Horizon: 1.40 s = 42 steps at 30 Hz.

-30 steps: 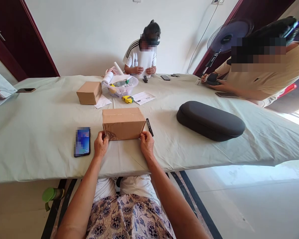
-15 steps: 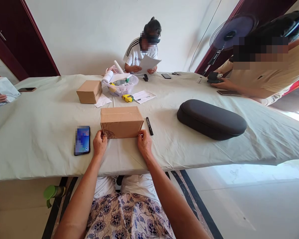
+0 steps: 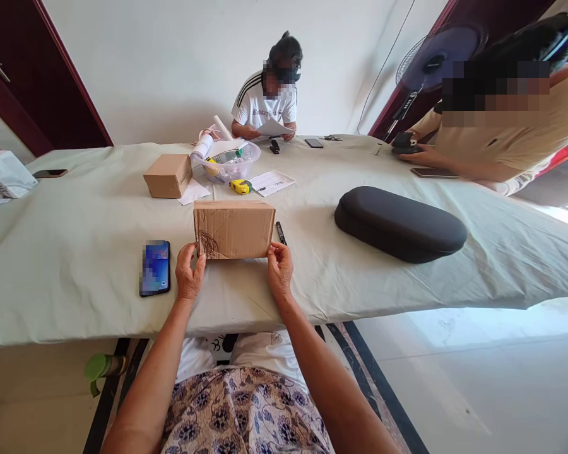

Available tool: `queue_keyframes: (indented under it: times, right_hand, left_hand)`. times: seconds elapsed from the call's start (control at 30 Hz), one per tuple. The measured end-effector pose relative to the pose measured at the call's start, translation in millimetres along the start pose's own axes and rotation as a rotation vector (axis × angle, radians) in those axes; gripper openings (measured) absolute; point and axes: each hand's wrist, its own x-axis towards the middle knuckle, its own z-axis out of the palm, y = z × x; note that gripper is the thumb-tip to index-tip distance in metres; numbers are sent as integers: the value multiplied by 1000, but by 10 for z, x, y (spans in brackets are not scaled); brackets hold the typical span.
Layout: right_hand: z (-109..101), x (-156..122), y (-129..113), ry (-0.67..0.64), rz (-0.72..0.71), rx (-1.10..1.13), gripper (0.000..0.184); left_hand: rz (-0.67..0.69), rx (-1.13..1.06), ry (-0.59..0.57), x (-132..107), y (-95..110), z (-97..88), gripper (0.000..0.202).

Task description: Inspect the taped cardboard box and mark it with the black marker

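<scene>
Head view shows your left hand (image 3: 189,272) and right hand (image 3: 280,270) gripping a cardboard box (image 3: 236,231) at its lower corners, a black marker (image 3: 281,232) just beside it.

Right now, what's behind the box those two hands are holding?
Behind the held box, farther back, are a yellow tape measure, a sheet of paper, a plastic tub and another box. The cloth just behind it is covered, so I can't tell.

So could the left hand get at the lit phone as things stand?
Probably yes: the lit phone lies beside the left hand with nothing visible between them, though that hand holds the cardboard box and would likely have to let go.
</scene>
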Motion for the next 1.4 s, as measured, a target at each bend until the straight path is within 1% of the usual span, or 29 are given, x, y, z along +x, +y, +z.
queue_keyframes:
  times: [0.1, 0.3, 0.43, 0.53, 0.67, 0.73, 0.8, 0.87, 0.93, 1.07, 1.13, 1.23, 1.4]
  right_hand:
    - [-4, -4, -37, 13, -20, 31, 31]
    - [-8, -1, -85, 54, -42, 52, 30]
    - [31, -31, -144, 54, -82, 39, 33]
    - [57, -77, -237, 54, -145, -10, 36]
    - [59, -97, -391, 67, -226, -122, 29]
    - [67, -77, -450, 61, -240, -167, 25]
    - [98, -55, -491, 47, -245, -199, 24]
    - [154, -50, -519, 43, -247, -235, 28]
    - [224, -64, -544, 59, -244, -285, 35]
    - [334, -104, -599, 106, -223, -374, 49]
    - [347, -105, -615, 109, -217, -398, 51]
    - [310, -77, -588, 83, -209, -369, 47]
    - [183, -1, -433, 35, -247, -227, 31]
  left_hand:
    - [21, -25, 4, -5, 3, 11, 46]
    - [6, -32, 19, -26, -18, 51, 54]
    - [1, -7, 38, -19, 25, 78, 59]
    - [-8, 76, 87, 5, 108, 76, 63]
    - [-20, 161, 172, 56, 265, 41, 61]
    - [-36, 162, 162, 84, 351, 43, 63]
    - [-76, 140, 128, 105, 436, 72, 64]
    - [-128, 109, 111, 107, 516, 125, 67]
    - [-165, 102, 120, 87, 583, 183, 74]
    - [-174, 156, 115, 23, 654, 263, 95]
    - [-171, 182, 101, 3, 660, 280, 101]
    - [-176, 186, 90, -2, 645, 292, 96]
    - [-143, 156, 80, -6, 582, 300, 86]
